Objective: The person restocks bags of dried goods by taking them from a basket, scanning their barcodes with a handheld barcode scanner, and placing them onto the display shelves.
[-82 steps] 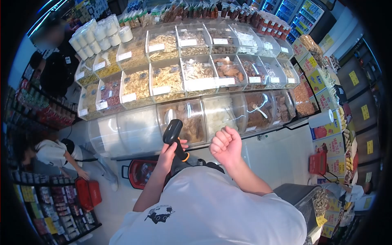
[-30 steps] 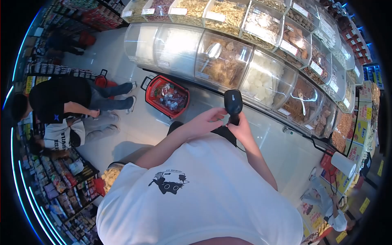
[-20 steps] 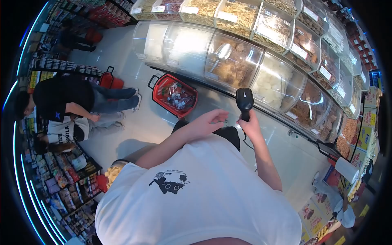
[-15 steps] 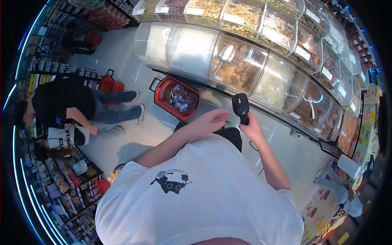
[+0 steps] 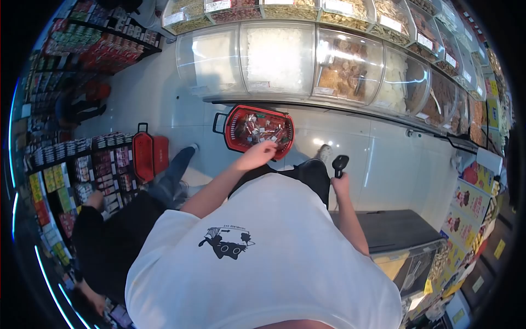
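Observation:
My right hand (image 5: 341,185) is wrapped round the handle of a black handheld barcode scanner (image 5: 340,162), its head pointing away from me over the floor. My left hand (image 5: 259,155) is over the near edge of a red shopping basket (image 5: 234,143), fingers partly stretched out and nothing visible in them. Inside the basket lie several small shiny packets (image 5: 253,127) with pale labels. Whether my fingertips touch the packets cannot be made out.
Clear-lidded bulk food bins (image 5: 278,60) run along the far side. A dark-topped cabinet (image 5: 394,227) stands close on my right. At left are a crouching or bending person in black (image 5: 118,236), another red basket (image 5: 159,159) and packed shelves (image 5: 98,164).
My left hand has moved away from the scanner and over the basket's near edge. The scanner has lowered in my right hand. My view has turned, and the person at left is nearer.

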A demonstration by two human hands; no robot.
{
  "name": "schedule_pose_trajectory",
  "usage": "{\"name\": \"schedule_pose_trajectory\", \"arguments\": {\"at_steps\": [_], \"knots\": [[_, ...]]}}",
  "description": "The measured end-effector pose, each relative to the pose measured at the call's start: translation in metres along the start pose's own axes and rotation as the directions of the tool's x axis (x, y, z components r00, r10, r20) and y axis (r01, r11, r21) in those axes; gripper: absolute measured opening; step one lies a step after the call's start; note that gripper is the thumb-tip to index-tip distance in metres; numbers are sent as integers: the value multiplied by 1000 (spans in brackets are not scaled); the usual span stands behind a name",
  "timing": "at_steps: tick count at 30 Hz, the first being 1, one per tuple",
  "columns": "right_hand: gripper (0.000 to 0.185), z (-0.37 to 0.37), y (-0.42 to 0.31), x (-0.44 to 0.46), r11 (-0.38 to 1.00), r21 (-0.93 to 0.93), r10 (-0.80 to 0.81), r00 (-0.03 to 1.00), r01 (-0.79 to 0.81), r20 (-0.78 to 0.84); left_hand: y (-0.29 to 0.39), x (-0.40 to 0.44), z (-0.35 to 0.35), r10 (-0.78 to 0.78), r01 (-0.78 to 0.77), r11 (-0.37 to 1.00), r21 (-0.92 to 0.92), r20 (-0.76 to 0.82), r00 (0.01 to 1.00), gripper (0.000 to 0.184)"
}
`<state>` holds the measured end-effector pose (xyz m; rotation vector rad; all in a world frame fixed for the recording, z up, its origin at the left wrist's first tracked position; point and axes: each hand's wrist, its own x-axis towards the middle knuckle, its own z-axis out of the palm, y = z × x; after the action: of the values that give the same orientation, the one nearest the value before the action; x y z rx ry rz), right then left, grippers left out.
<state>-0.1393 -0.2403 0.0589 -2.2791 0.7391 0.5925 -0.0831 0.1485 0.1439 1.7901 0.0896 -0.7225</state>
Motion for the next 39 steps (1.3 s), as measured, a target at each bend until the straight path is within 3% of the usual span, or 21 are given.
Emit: {"name": "schedule_pose_trajectory", "arguments": {"at_steps": [1, 3, 5, 7, 11, 13, 17, 18, 22, 24, 28, 30, 34, 39], "knots": [[41, 27, 26, -9, 996, 15, 82, 997, -82, 11, -35, -2, -18, 5, 1, 993, 118, -54, 999, 33], [36, 55, 54, -41, 997, 48, 59, 997, -57, -43, -109, -16, -49, -160, 211, 926, 314, -179, 971, 36], [28, 67, 70, -62, 959, 137, 252, 968, -248, -11, -131, -47, -64, -297, 388, 828, 405, -270, 916, 39], [20, 54, 73, -75, 931, 125, 321, 932, -344, 170, -175, -76, -69, -434, 542, 736, 406, -332, 838, 35], [22, 27, 99, -63, 953, -61, 299, 901, -296, 315, -210, -140, -41, -593, 731, 629, 263, -446, 670, 34], [23, 20, 123, -40, 958, -35, 277, 881, -286, 384, -233, -160, -25, -604, 722, 626, 295, -403, 688, 33], [19, 0, 136, -17, 938, 47, 308, 891, -342, 334, -251, -162, -7, -542, 644, 683, 345, -351, 763, 32], [18, -6, 136, -16, 933, 91, 302, 895, -348, 328, -256, -155, -5, -567, 674, 651, 349, -367, 738, 32], [16, -5, 141, -30, 912, 201, 301, 915, -359, 269, -212, -131, -6, -547, 630, 618, 471, -318, 774, 33], [14, 2, 149, -40, 898, 196, 310, 883, -394, 354, -192, -112, -5, -578, 667, 689, 284, -340, 742, 34], [20, 21, 171, -71, 862, 210, 352, 843, -461, 408, -152, -83, 3, -468, 565, 756, 330, -331, 819, 36], [13, 9, 149, -93, 926, 29, 331, 847, -376, 416, -146, -73, 7, -365, 451, 840, 303, -300, 882, 37], [11, 6, 135, -108, 921, -117, 385, 832, -371, 400, -130, -76, 12, -384, 447, 866, 223, -277, 881, 38], [12, 5, 114, -92, 929, -87, 365, 850, -360, 381, -183, -100, -3, -444, 515, 789, 336, -268, 855, 36]]}}
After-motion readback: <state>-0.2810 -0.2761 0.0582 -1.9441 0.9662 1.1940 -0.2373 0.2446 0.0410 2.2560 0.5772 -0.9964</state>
